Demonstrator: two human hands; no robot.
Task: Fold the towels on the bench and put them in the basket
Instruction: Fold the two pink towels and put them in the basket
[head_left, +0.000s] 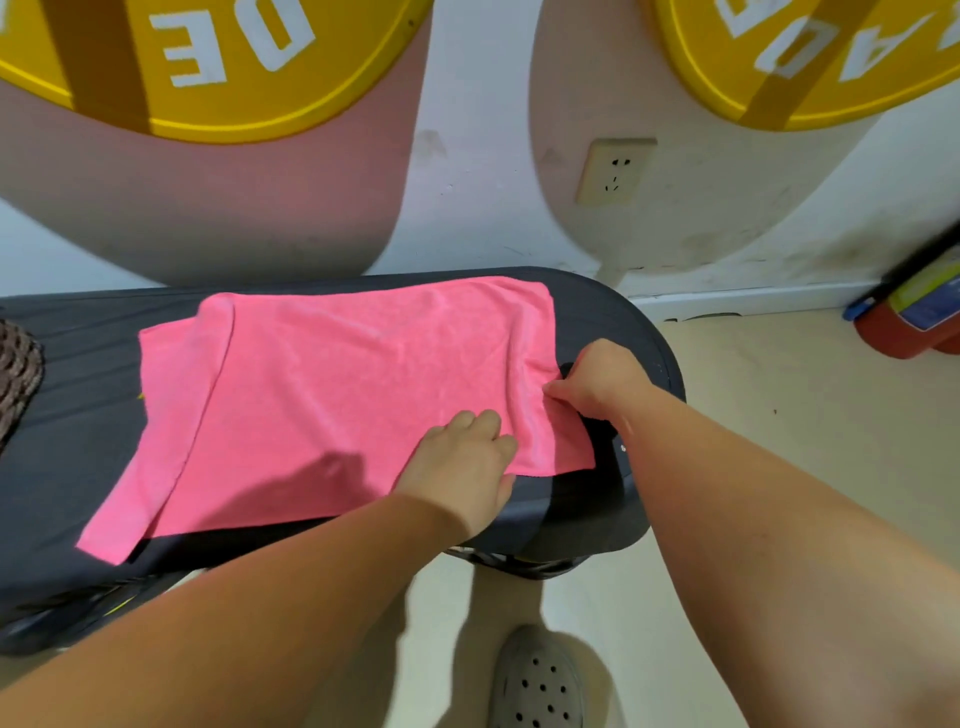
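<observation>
My right hand pinches the pink towel's three-o'clock edge; my left hand presses flat beside it. Its long axis runs toward nine o'clock along the counter.

A pink terry towel lies spread on the dark padded bench, its left part doubled over itself, while a brown woven basket sits at the bench's far left end. The left hand rests on the towel's near right part, and the right hand pinches its right edge just beside. Behind the bench stands a wall with a beige socket; a grey perforated clog is on the floor in front, and a red cylinder lies far right.
</observation>
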